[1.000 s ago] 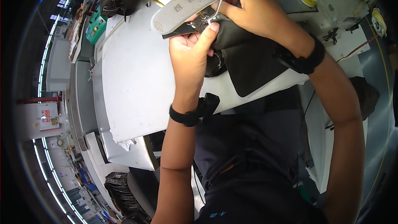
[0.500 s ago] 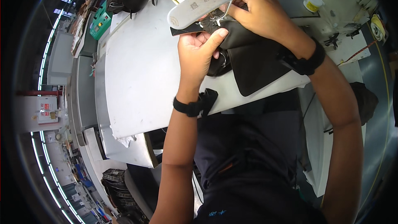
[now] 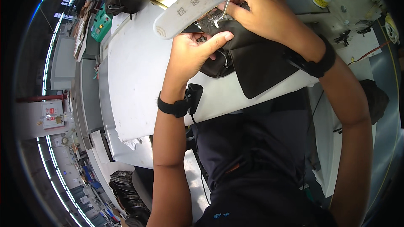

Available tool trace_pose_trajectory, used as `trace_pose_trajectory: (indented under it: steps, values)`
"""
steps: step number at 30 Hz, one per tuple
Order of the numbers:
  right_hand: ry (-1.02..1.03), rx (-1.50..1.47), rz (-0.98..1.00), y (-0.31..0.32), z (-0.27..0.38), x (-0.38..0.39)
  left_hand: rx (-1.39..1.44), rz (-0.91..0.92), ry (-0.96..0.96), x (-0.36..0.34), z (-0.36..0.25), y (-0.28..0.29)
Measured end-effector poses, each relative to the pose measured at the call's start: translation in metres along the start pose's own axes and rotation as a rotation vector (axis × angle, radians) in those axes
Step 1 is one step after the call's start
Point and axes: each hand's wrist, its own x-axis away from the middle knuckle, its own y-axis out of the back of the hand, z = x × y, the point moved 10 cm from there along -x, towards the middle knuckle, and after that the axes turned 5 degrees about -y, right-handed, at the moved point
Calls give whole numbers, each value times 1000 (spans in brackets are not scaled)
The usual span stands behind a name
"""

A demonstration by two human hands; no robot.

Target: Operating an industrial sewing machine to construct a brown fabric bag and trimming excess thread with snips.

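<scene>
The left hand (image 3: 189, 52) has been swung leftward, its thumb stretched flatter; the dark cloth (image 3: 263, 61) is kept on the table (image 3: 139, 80), to its right; whether it is pinched by either hand's fingertips, the right hand's (image 3: 269, 14) being partly hidden, cannot be told.

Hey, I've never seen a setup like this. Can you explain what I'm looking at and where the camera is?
There's no robot: these are a person's bare hands. The wide camera sits on their head, looking down, so straight edges bend. A dark, soft-looking piece lies on the white tabletop, beneath a pale, elongated machine part. The left hand is at the piece's left side, thumb raised; the right hand is over its far part. Some fingertips are hidden, so I can't tell how firmly either grips. Both wrists wear black bands.
</scene>
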Motion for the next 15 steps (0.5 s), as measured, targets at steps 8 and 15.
trace_pose_trajectory:
  steps: [8,15]
  values:
    - [-46,-30,90,2,-2,1,25,58,-68,-4,-5,-2]
    - [38,-53,35,5,8,1,-2,108,-78,-6,-5,-4]
